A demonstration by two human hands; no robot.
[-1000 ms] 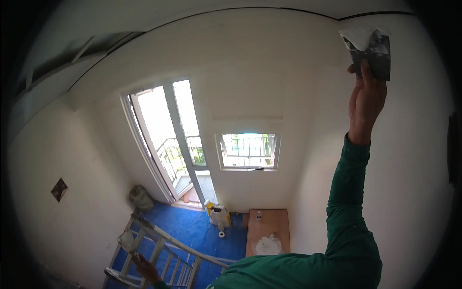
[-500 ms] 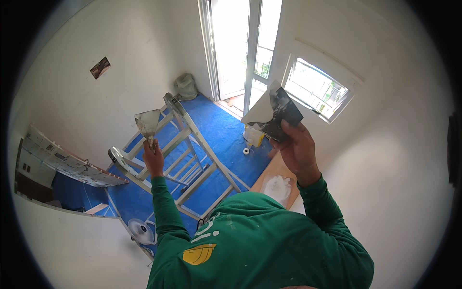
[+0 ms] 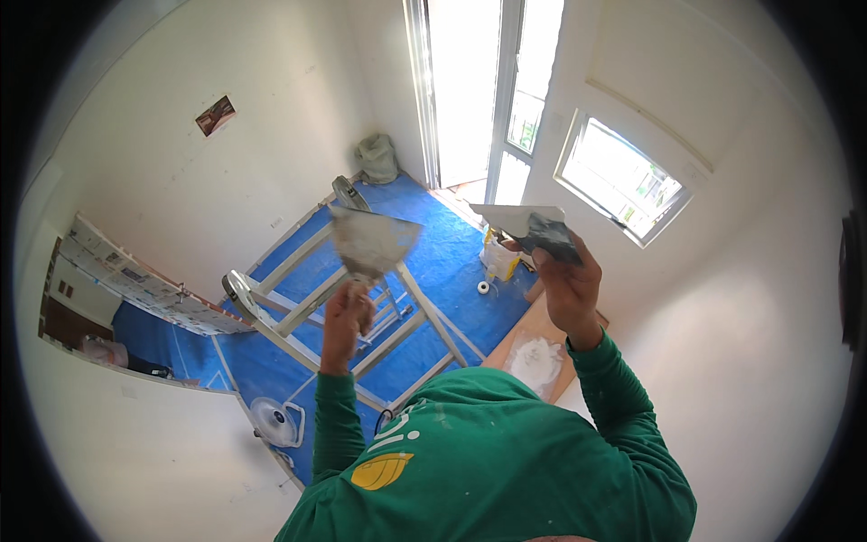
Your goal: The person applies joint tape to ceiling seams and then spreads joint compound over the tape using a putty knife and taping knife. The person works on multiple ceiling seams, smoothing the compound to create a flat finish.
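Observation:
My left hand (image 3: 347, 318) is raised in front of me, gripping the handle of a wide putty knife (image 3: 372, 242) whose blade is smeared with grey-white filler. My right hand (image 3: 567, 282) is up at the same height and holds a second broad filling knife (image 3: 526, 226) with a dark handle and a white-coated blade. The two blades are apart, roughly a hand's width between them. Both sleeves are green.
Far below lies blue floor sheeting (image 3: 452, 262) with a stepladder (image 3: 343, 307) standing on it. A wooden board (image 3: 542, 357) with white filler, a bucket (image 3: 498, 257), a tape roll (image 3: 484, 287), a fan (image 3: 275, 421) and a sack (image 3: 377, 159) sit around. Balcony door (image 3: 479, 90) and window (image 3: 623, 181) are ahead.
My right hand came down from high on the wall to chest height. My view tipped down to the floor, and my left hand rose, bringing its knife closer to the right one.

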